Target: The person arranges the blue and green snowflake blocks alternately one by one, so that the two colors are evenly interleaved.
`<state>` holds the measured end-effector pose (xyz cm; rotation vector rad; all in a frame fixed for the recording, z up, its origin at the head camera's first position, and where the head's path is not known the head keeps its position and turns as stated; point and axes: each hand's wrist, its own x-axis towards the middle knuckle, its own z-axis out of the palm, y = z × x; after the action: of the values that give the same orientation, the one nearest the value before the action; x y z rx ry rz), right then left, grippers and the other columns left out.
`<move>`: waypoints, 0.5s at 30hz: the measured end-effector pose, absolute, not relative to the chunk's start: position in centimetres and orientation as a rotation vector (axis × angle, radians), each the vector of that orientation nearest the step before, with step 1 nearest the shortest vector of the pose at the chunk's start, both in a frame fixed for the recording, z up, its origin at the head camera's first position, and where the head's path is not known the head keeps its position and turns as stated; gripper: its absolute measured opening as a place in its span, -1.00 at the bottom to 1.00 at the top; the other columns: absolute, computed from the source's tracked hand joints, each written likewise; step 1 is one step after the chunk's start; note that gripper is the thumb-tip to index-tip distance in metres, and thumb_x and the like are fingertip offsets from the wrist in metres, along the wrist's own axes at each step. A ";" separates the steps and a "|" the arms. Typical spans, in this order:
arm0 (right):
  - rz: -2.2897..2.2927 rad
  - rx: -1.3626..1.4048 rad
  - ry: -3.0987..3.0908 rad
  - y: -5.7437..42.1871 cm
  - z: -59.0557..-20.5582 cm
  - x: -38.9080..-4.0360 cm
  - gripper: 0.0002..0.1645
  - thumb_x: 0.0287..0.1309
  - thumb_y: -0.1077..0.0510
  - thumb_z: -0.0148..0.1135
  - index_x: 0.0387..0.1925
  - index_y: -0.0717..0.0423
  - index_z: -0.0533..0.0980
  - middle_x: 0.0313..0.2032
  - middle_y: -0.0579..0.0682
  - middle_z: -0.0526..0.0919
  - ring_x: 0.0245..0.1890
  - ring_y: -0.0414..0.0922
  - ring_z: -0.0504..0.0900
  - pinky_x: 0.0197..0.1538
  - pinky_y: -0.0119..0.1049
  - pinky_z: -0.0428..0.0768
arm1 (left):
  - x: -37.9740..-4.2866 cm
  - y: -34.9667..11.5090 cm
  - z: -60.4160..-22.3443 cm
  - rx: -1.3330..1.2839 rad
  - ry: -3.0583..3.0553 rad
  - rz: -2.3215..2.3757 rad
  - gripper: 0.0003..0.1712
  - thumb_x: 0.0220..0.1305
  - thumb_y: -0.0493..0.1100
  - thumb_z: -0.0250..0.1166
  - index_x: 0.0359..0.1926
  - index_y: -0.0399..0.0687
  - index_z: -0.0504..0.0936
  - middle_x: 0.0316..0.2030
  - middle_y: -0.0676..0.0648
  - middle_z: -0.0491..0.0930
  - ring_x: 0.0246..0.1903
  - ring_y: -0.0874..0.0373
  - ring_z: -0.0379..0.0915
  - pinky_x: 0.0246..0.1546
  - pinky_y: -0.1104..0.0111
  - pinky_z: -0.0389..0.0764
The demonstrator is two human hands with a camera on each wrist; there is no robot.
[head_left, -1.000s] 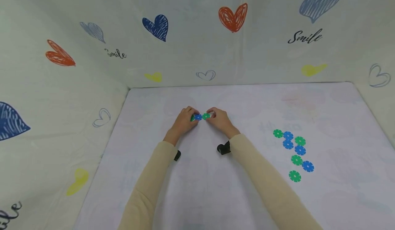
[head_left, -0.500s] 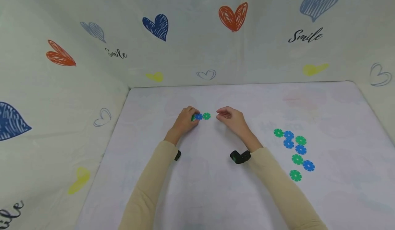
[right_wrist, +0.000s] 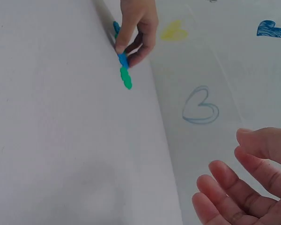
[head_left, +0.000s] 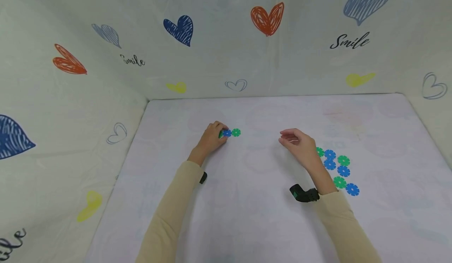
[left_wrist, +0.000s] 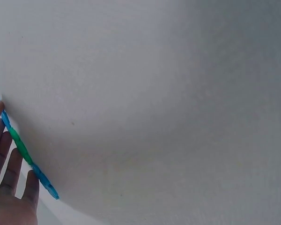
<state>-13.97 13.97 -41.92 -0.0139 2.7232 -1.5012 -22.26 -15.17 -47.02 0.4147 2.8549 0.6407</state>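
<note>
My left hand pinches a chain of blue and green notched plastic interlocking discs near the far side of the table. In the left wrist view the chain of discs alternates green and blue, held between thumb and fingers. Its green end disc sticks out past the fingertips toward the right. My right hand is in the air over the table, fingers loosely bent with nothing between them. Just right of it lie loose blue and green discs, partly covered by the hand and forearm.
A white cloth-like table top bears the discs. Behind and to the left rise pale curtains printed with hearts and the word Smile. A black wrist camera hangs under the right wrist.
My right hand has let go of the green end disc and moved right and nearer, toward the loose discs. The nearest loose green disc is now hidden behind the right arm. My left hand stays put.
</note>
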 end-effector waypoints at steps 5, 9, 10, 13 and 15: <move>-1.546 0.045 2.770 16.6 -44.1 -13.2 -0.52 0.18 -0.09 0.18 -0.01 0.14 0.50 -0.13 0.11 0.60 -0.14 -0.09 0.54 -0.10 -0.48 0.50 | -22.4 -15.3 -47.3 0.425 2.859 0.648 -0.63 0.25 -0.13 0.21 0.06 -0.09 0.47 0.08 -0.09 0.40 0.11 -0.01 0.27 0.21 0.18 0.30; -1.562 0.115 2.778 18.5 -46.1 -13.0 -0.50 0.14 -0.16 0.20 0.01 0.05 0.50 -0.13 0.02 0.60 -0.17 -0.24 0.51 -0.16 -0.67 0.44 | -22.4 -15.3 -47.3 0.423 2.858 0.655 -0.63 0.25 -0.13 0.21 0.06 -0.09 0.47 0.08 -0.09 0.39 0.10 -0.01 0.27 0.20 0.18 0.31; -1.555 0.137 2.780 18.8 -46.2 -12.8 -0.50 0.14 -0.16 0.20 0.01 0.05 0.49 -0.12 0.02 0.60 -0.18 -0.27 0.51 -0.18 -0.71 0.42 | -22.4 -15.3 -47.3 0.423 2.858 0.655 -0.63 0.24 -0.13 0.21 0.06 -0.09 0.47 0.08 -0.09 0.39 0.10 -0.01 0.27 0.20 0.17 0.31; -1.497 0.194 2.786 18.8 -44.1 -11.6 -0.49 0.17 -0.11 0.17 0.02 0.15 0.47 -0.09 0.12 0.58 -0.20 -0.34 0.48 -0.18 -0.76 0.37 | -22.4 -15.3 -47.3 0.424 2.862 0.654 -0.63 0.24 -0.13 0.22 0.06 -0.09 0.48 0.08 -0.10 0.40 0.11 -0.01 0.28 0.20 0.17 0.31; -1.507 0.183 2.781 19.3 -43.4 -11.1 -0.49 0.19 -0.05 0.17 0.02 0.23 0.47 -0.08 0.20 0.58 -0.24 -0.44 0.47 -0.19 -0.74 0.39 | -22.3 -15.3 -47.3 0.424 2.862 0.655 -0.63 0.24 -0.13 0.22 0.06 -0.10 0.48 0.08 -0.10 0.40 0.11 -0.01 0.28 0.20 0.17 0.31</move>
<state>-11.12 19.25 -43.45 0.1832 2.7810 -1.5071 -22.34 -15.26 -47.30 0.4243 2.8624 0.6552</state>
